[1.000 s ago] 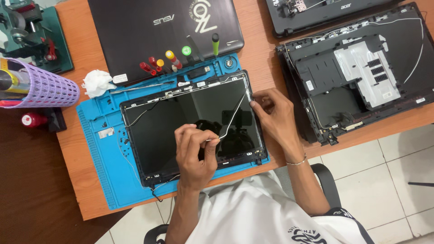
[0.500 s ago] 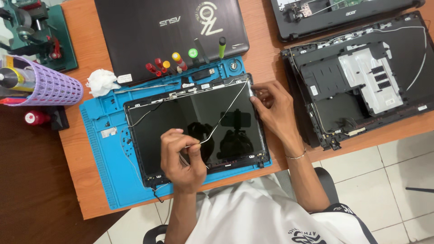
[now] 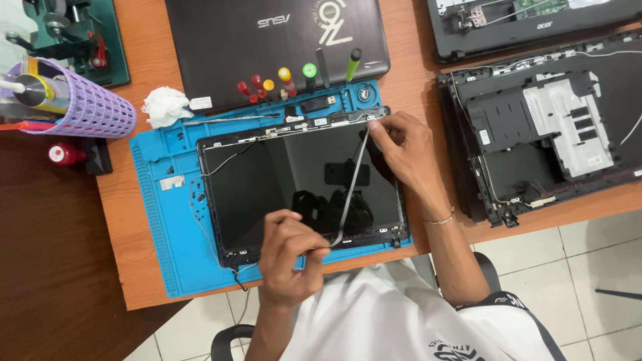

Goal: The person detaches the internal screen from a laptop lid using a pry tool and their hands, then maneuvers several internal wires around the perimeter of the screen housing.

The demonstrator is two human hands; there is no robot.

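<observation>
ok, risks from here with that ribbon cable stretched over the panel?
1. The flat cable is pulled taut between the left hand and right hand; it could crease or tear.
2. The screen panel lies bare, so fingers may smudge or press it.
3. The screwdrivers stand close behind; a bump might tip one onto the panel.

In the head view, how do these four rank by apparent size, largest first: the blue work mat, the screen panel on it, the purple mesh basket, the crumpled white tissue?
1. blue work mat
2. screen panel
3. purple mesh basket
4. crumpled white tissue
</observation>
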